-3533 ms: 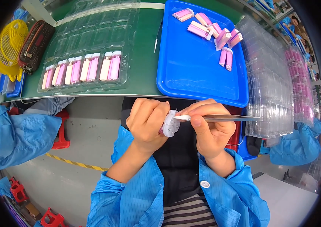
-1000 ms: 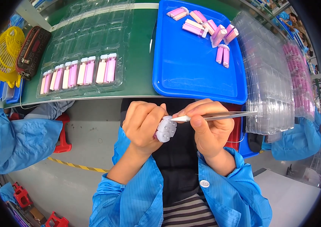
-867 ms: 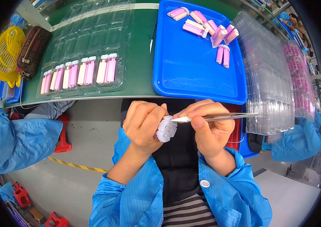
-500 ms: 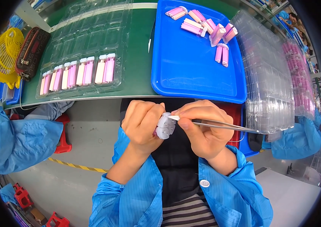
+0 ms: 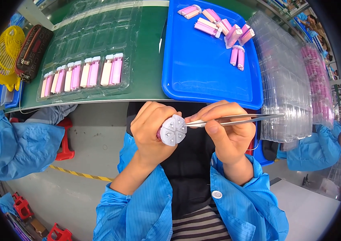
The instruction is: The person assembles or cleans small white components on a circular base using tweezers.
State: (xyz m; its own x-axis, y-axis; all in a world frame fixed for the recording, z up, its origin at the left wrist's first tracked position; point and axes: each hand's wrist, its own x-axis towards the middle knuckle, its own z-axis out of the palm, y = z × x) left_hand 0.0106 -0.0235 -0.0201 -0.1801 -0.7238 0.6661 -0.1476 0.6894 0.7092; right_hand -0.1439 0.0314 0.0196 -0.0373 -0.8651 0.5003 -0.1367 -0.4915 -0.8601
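My left hand (image 5: 149, 127) is closed around a round bundle of wedge-shaped pieces with pale grey ends (image 5: 173, 130). Its end face is turned toward me and shows several wedges, each with a small hole or nub. A bit of pink shows at its lower left; the rest of the bundle is hidden in my fist. Between the thumb and fingers of my right hand (image 5: 231, 132) is a pair of metal tweezers (image 5: 254, 117). Their tips meet the right side of the grey face; whether they grip anything small there I cannot tell.
Ahead lies a blue tray (image 5: 202, 86) with several pink and cream pieces (image 5: 208, 28). Left of it, a clear blister tray (image 5: 98, 92) holds pink and cream pairs. Stacked clear trays (image 5: 285, 88) stand right. A yellow fan (image 5: 4, 56) and dark pouch (image 5: 34, 52) sit far left.
The bundle has turned in my left hand, so its grey end face now shows as a full round. My right hand has shifted slightly right, and the tweezers' rear end has swung upward.
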